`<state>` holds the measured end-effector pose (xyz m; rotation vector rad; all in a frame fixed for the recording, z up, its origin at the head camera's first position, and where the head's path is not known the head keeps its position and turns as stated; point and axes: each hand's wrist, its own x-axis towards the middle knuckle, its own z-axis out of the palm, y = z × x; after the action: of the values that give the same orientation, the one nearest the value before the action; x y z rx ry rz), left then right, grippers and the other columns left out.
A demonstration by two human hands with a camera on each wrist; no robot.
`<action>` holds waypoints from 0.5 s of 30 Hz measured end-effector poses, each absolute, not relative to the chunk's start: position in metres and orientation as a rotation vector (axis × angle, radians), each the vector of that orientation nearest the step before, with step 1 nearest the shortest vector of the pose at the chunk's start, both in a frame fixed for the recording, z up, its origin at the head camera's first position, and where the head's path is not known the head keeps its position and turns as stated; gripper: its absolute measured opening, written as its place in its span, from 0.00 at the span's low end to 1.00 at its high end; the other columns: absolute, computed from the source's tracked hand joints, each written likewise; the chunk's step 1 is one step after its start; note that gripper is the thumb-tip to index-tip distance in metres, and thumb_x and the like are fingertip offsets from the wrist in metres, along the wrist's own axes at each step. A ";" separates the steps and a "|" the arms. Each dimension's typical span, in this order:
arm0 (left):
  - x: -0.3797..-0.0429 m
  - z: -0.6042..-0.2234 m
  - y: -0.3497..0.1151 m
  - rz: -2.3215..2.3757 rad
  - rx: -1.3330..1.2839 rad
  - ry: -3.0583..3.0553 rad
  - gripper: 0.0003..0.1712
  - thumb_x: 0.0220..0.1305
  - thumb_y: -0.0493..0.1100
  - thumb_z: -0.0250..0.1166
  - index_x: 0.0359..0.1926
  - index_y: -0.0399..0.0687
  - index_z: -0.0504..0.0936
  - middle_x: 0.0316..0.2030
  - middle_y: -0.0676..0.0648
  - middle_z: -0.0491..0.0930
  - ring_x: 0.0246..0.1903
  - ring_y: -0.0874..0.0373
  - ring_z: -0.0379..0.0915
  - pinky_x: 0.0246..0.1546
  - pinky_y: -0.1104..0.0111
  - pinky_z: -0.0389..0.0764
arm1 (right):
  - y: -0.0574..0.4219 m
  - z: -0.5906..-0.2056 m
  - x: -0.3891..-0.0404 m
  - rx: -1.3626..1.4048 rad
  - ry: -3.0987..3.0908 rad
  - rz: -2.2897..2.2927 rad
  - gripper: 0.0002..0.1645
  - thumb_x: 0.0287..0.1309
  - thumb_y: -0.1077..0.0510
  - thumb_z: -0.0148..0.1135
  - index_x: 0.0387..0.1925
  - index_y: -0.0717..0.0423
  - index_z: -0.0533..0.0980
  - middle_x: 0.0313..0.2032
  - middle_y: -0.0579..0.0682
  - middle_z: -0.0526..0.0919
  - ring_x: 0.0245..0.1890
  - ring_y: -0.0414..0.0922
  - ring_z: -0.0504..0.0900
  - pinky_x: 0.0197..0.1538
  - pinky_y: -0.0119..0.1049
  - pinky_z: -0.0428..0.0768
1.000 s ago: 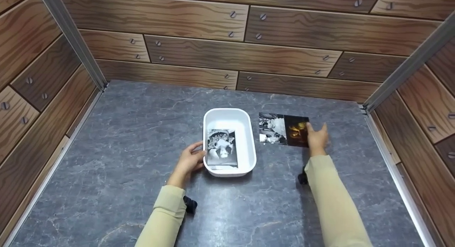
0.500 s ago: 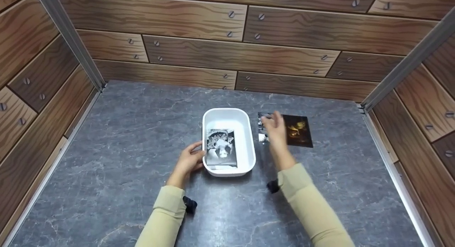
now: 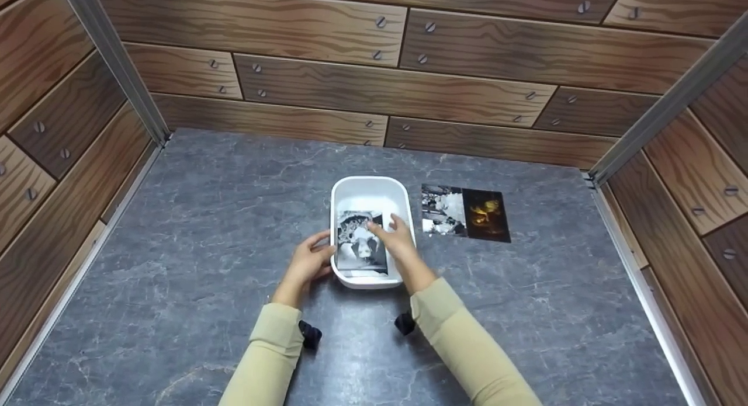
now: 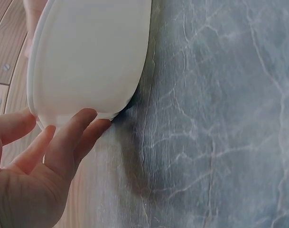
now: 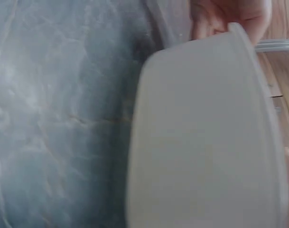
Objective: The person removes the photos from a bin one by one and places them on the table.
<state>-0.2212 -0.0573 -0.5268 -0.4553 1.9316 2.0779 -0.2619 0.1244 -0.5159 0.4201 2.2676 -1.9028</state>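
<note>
My left hand (image 3: 308,259) rests against the left side of a white plastic tub (image 3: 374,284). In the left wrist view, its fingertips (image 4: 82,116) touch the outer wall and rim of the tub, the fingers fairly straight. My right hand (image 3: 397,242) is over the inside of the tub, thumb and fingers spread, with nothing seen held. A black-and-white photo print (image 3: 353,257) lies in the tub, and the thumb and fingers hover over or touch its upper right part; contact cannot be made out. The right wrist view mostly shows the tub's outer wall (image 5: 206,133).
Right of the tub, a black-and-white print (image 3: 443,210) and a dark print with golden tones (image 3: 487,215) lie side by side on the grey marbled surface (image 3: 245,195). Wood-patterned walls (image 3: 327,73) enclose the back and sides.
The right hand has swept left from beside the dark print, across the other print, to over the tub. My left hand has stayed at the tub's side. The prints have not visibly moved.
</note>
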 end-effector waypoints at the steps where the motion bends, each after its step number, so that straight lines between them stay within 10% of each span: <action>1: -0.221 -0.527 -0.057 2.081 -0.452 1.928 0.27 0.66 0.32 0.59 0.66 0.42 0.69 0.60 0.31 0.73 0.42 0.49 0.81 0.34 0.68 0.85 | 0.123 -0.520 -0.262 0.431 2.269 -1.885 0.48 0.58 0.56 0.65 0.72 0.67 0.52 0.69 0.71 0.58 0.69 0.63 0.58 0.71 0.51 0.61; 15: -0.222 -0.527 -0.057 2.054 -0.452 1.954 0.26 0.67 0.33 0.58 0.66 0.44 0.70 0.60 0.31 0.74 0.42 0.51 0.80 0.30 0.71 0.84 | 0.116 -0.531 -0.262 0.414 2.429 -1.547 0.51 0.51 0.57 0.71 0.71 0.65 0.56 0.69 0.66 0.60 0.70 0.59 0.58 0.73 0.47 0.58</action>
<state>-0.2217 -0.0571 -0.5271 -0.4520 1.9537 2.0537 -0.2624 0.1157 -0.5313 0.4139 2.4294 -1.5469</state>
